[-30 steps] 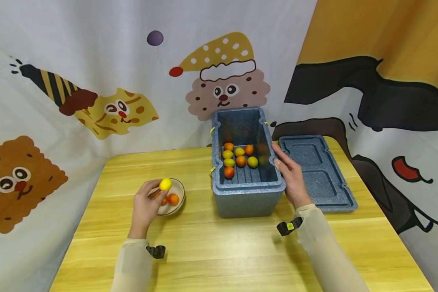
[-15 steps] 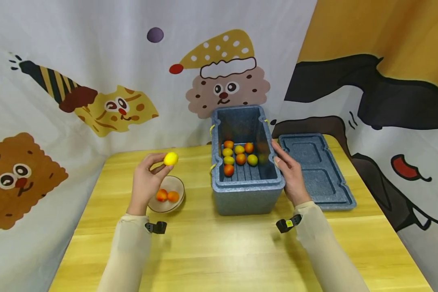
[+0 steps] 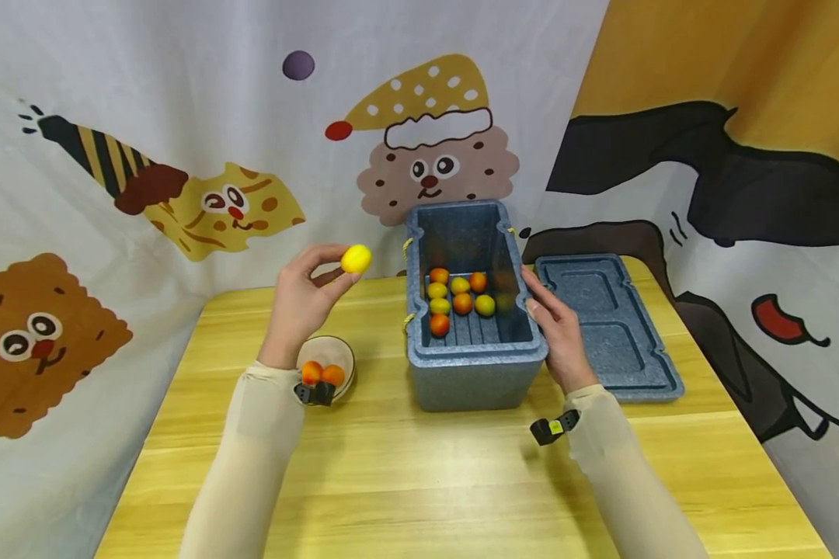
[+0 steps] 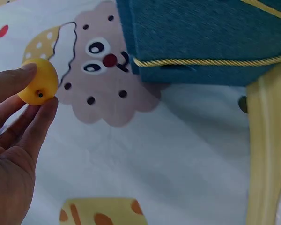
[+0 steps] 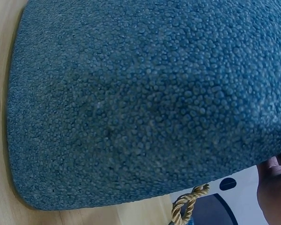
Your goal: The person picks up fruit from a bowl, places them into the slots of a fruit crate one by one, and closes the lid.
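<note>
Holding a yellow fruit point(image 3: 356, 258) in the left hand point(image 3: 304, 303), raised above the surface point(image 3: 405, 489), left of the box point(image 3: 468, 386) and apart from its rim. Pinched between thumb and fingers point(image 4: 40, 124), parted just by the width of the fruit. Marked with a small dark spot at one end, as seen from the left wrist. Touching the right side of the box with the right hand point(image 3: 562, 338), fingers lying fairly straight along it, thumb at the rim. Mostly out of sight in the right wrist view, except for a part at the lower right corner.

Inside the box, on the ribbed bottom, eight small fruits point(image 3: 462, 303): four reddish orange, four yellow to greenish. Near the left wrist, partly behind the sleeve point(image 3: 234, 450) and a black camera point(image 3: 315, 394), a pale bowl point(image 3: 328, 349) with two orange fruits point(image 3: 333, 376) side by side. To the right of the box, lying flat, a grey lid point(image 3: 611, 349). Along the box side, a twisted yellow rope point(image 4: 210, 62). Behind everything, a curtain point(image 3: 217, 116) printed with cartoon food.
</note>
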A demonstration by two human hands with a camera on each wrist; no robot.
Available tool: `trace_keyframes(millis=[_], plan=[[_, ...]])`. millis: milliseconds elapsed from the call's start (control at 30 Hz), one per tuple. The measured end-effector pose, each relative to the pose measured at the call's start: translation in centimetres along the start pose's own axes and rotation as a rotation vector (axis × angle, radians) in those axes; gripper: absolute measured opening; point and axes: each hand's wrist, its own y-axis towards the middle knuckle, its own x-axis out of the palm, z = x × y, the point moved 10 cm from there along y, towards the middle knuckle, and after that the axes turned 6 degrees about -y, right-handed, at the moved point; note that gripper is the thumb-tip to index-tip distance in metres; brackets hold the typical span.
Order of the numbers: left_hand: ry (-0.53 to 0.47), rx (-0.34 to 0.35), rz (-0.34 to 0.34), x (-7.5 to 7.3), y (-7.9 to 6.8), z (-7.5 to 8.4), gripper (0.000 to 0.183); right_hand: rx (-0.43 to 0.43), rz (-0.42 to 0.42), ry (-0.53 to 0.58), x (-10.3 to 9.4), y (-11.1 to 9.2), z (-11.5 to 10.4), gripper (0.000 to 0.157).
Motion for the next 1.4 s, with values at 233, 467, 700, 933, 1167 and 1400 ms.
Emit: trace_keyframes(millis=[233,467,700,933,1167,1400], plan=[[-0.017,0.052,-0.029,1.3,2.2,0.3,0.030,0.000,-0.006,0.005,0.1,0.3,0.0,0.045],[0.030,0.048,-0.063,3.4,5.2,-0.9,0.034,-0.006,0.001,0.006,0.0,0.2,-0.1,0.046],[0.077,-0.018,-0.128,6.7,7.5,-1.3,0.037,-0.005,0.005,0.008,-0.3,0.1,0.0,0.047],[0.105,-0.105,-0.169,9.0,8.9,-2.8,0.037,0.001,-0.005,0.025,-0.2,0.0,0.0,0.048],[0.191,-0.124,-0.223,10.6,10.1,-3.1,0.037,0.002,-0.009,0.023,-0.1,0.0,0.0,0.047],[0.246,-0.207,-0.232,11.3,11.3,-4.2,0.040,-0.008,0.003,0.023,0.0,0.0,0.1,0.046]])
